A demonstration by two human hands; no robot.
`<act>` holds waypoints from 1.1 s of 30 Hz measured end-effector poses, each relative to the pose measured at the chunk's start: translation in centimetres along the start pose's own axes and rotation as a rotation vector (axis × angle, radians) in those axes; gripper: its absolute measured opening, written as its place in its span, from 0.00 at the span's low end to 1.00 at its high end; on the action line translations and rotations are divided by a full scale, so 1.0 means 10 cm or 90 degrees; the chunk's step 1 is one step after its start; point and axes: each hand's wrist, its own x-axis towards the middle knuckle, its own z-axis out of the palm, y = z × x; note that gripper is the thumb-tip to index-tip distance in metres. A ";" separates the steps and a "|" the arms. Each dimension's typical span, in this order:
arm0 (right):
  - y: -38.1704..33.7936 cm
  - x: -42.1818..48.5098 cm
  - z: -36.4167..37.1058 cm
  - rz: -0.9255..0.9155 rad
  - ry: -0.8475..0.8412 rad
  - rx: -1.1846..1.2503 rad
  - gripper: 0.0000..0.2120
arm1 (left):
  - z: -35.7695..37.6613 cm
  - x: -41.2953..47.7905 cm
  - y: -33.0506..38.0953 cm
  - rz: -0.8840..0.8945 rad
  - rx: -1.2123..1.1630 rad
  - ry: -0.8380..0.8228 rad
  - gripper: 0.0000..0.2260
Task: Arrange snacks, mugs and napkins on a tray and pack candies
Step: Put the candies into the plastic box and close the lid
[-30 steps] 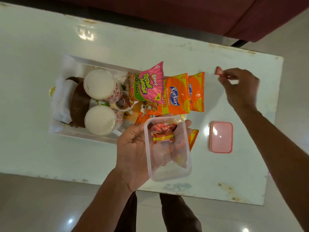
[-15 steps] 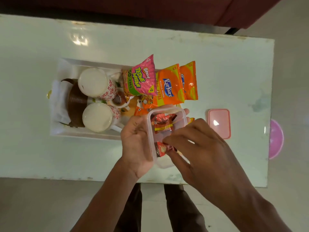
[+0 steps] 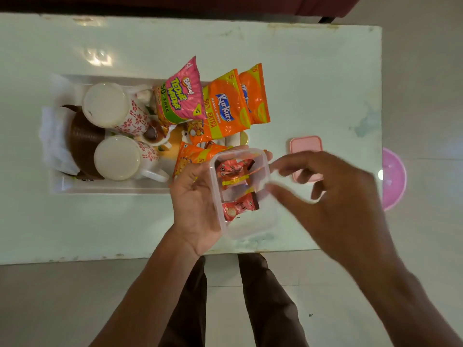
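Observation:
My left hand (image 3: 194,206) holds a clear plastic box (image 3: 250,226) above the table's near edge. Red-wrapped candies (image 3: 236,186) lie inside it. My right hand (image 3: 333,199) hovers just right of the box, fingers spread and blurred, with nothing in it. The box's pink lid (image 3: 306,147) lies on the table beyond that hand. A white tray (image 3: 105,189) at left carries two upturned white mugs with red flowers (image 3: 117,157), a brown basket (image 3: 84,144) with white napkins (image 3: 53,141), a pink snack packet (image 3: 179,98) and orange snack packets (image 3: 225,108).
The white table (image 3: 313,71) ends at its right edge near a pink bowl (image 3: 393,177) on the floor. My legs stand below the near edge. A dark red sofa runs along the far side.
My right hand brought a red candy from the far right of the table, dropped it into the box and has now drawn back to the right, empty. The left hand kept hold of the box.

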 end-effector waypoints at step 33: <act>0.23 -0.17 0.16 0.137 0.269 0.439 0.22 | 0.13 -0.03 -0.52 0.121 -0.078 0.121 0.25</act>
